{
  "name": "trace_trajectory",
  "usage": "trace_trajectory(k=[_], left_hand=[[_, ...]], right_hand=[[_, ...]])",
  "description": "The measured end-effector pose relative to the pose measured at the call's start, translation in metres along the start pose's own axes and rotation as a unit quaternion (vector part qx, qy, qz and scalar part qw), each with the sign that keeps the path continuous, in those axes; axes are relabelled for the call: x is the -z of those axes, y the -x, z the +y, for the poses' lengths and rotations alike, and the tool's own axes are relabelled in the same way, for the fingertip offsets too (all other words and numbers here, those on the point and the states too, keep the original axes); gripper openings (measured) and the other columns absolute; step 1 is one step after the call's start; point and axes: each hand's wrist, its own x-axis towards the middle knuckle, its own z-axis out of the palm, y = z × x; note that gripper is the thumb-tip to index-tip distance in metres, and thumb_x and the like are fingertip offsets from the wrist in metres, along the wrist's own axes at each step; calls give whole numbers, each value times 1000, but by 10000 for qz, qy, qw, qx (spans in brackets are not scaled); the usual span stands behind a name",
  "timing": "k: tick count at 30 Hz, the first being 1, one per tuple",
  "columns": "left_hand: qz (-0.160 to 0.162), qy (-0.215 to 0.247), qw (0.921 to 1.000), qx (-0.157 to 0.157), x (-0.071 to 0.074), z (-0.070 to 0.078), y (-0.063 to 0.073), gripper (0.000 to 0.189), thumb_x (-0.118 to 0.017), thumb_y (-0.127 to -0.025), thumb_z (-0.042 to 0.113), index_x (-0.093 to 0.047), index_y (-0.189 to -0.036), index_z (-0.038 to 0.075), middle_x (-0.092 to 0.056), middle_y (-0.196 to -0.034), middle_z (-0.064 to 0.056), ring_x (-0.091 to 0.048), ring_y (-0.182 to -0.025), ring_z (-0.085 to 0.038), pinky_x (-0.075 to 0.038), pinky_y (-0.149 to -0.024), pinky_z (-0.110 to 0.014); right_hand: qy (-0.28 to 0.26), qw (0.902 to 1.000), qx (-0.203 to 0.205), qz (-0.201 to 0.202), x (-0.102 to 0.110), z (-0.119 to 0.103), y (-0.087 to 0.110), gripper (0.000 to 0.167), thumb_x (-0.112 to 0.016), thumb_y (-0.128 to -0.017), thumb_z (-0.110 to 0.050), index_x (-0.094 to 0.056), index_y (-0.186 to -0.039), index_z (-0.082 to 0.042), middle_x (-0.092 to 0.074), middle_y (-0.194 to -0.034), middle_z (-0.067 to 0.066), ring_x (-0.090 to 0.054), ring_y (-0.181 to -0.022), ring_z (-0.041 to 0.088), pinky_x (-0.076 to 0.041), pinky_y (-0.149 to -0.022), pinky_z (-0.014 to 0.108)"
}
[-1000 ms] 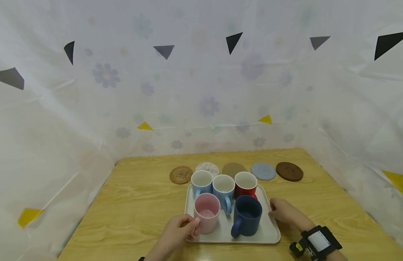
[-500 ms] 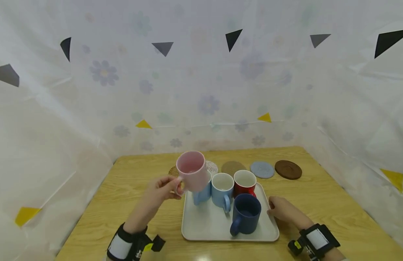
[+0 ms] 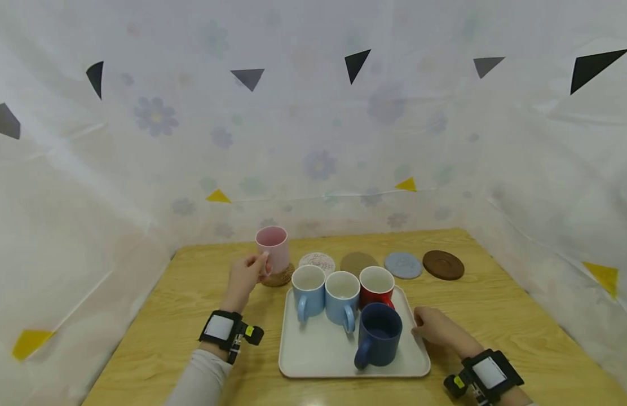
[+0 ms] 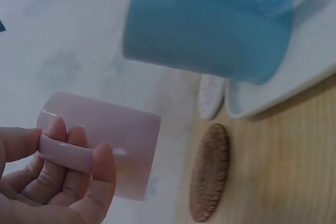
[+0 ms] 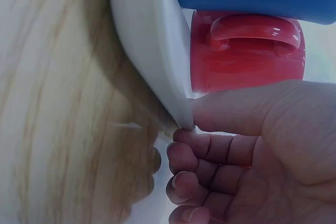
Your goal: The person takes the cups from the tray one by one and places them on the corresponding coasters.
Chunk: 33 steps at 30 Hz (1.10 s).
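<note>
My left hand (image 3: pixel 244 278) grips a pink mug (image 3: pixel 274 251) by its handle, fingers curled through it in the left wrist view. The mug is raised over a woven brown coaster (image 4: pixel 210 172), with a gap between them in that view. At the white tray (image 3: pixel 318 355), my right hand (image 3: pixel 435 326) pinches the right rim between thumb and curled fingers. On the tray stand two light blue mugs (image 3: pixel 309 290), a red mug (image 3: pixel 376 286) and a dark blue mug (image 3: pixel 379 334).
Behind the tray, a speckled white coaster (image 3: pixel 317 261), a tan coaster (image 3: pixel 358 263), a grey-blue coaster (image 3: pixel 403 265) and a dark brown coaster (image 3: pixel 444 265) lie in a row on the wooden table (image 3: pixel 191 316). Patterned white sheeting (image 3: pixel 303 113) surrounds the table.
My left hand has lifted the pink mug off the tray's front left and carried it away and to the left, over the woven coaster. The right hand stays at the tray rim.
</note>
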Motion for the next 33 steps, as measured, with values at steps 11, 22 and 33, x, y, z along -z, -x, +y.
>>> trace_trajectory(k=[11, 22, 33], left_hand=[[850, 233, 9953, 390, -13, -53, -15, 38, -59, -98, 28, -65, -93, -10, -67, -74, -8, -62, -65, -15, -58, -65, -31], [755, 49, 9966, 335, -22, -60, -18, 36, -59, -98, 27, -66, -92, -8, -68, -76, -10, -60, -63, -12, -58, -64, -31], [21, -1616, 9861, 392, -15, -32, -8, 43, -47, -102, 37, -61, -92, -3, -62, -90, -15, -56, -82, -23, -44, -70, -31]], right_hand=[[1, 9997, 133, 185, -7, 1, -3, 22, -69, -84, -5, -49, -76, -6, -45, -68, 4, -46, -64, 17, -34, -56, 27], [-67, 9998, 15, 169, -3, 0, 0, 21, -68, -84, -6, -49, -77, -6, -45, -68, 5, -46, -64, 17, -34, -57, 28], [-32, 9999, -6, 128, -1, -2, 2, 18, -67, -85, -6, -50, -79, -6, -46, -69, 5, -46, -64, 18, -35, -56, 28]])
